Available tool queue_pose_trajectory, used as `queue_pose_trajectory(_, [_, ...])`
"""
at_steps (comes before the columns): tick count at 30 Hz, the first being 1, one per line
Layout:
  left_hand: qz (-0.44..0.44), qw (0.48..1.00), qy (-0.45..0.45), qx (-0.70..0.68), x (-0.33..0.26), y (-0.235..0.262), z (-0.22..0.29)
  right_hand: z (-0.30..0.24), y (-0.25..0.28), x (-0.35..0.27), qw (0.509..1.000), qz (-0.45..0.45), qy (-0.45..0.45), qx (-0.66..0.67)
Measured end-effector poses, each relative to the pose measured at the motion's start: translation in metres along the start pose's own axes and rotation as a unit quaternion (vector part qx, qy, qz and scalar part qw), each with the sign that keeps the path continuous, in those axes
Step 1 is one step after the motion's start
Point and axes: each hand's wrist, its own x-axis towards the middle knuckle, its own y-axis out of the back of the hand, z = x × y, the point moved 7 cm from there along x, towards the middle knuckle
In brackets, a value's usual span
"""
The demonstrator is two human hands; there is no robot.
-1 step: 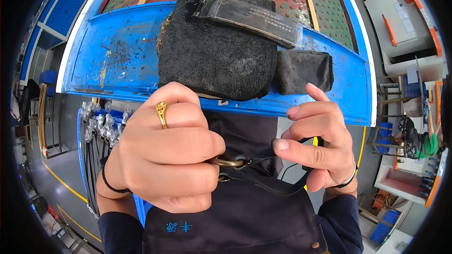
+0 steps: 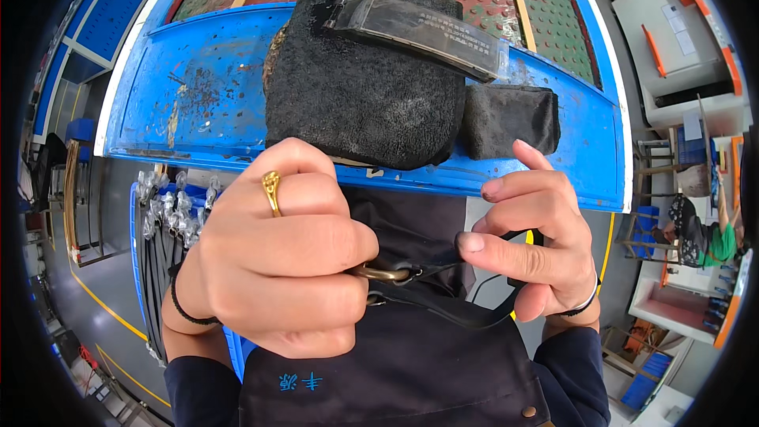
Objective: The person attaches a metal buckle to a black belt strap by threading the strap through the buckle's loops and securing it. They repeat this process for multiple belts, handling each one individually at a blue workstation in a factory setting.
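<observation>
My left hand is a closed fist around a brass-coloured metal fitting, which pokes out beside the thumb. Most of that fitting is hidden in the fist, so its full shape cannot be made out. From it a narrow black strap curves rightward in a loop. Beside and partly in front of this loop is my right hand, its fingers bent and spread, with no pinch on the strap visible. Its fingertips carry dark stains. Both hands are above my dark apron.
Ahead stands a blue bench bearing a black cloth-covered pad, a long clear-lidded case and a small black block. Several black straps with wrapped metal ends hang at left. A person in green is far right.
</observation>
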Motion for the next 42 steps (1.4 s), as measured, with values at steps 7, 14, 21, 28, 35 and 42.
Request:
queue_pose_trajectory(7, [0.009, 1.0, 0.007, 0.0, 0.0, 0.001, 0.0, 0.013, 0.007, -0.001, 0.999, 0.021, -0.044, -0.014])
queue_pose_trajectory(14, [0.033, 0.999, -0.004, 0.032, -0.001, 0.005, 0.006, 0.087, 0.032, -0.03, 0.917, 0.065, -0.22, -0.325])
queue_pose_trajectory(21, [0.032, 0.998, -0.012, 0.052, -0.001, 0.004, 0.009, 0.088, 0.015, -0.031, 0.878, -0.002, -0.23, -0.421])
queue_pose_trajectory(28, [0.121, 0.987, 0.092, -0.058, -0.013, 0.023, -0.019, 0.08, 0.029, -0.037, 0.901, 0.055, -0.235, -0.361])
queue_pose_trajectory(35, [0.288, 0.716, 0.263, -0.578, -0.028, 0.009, -0.049, 0.08, 0.027, -0.047, 0.914, 0.05, -0.272, -0.297])
queue_pose_trajectory(42, [0.278, 0.654, 0.26, -0.654, -0.02, 0.001, -0.036, 0.064, 0.022, -0.053, 0.911, 0.084, -0.257, -0.311])
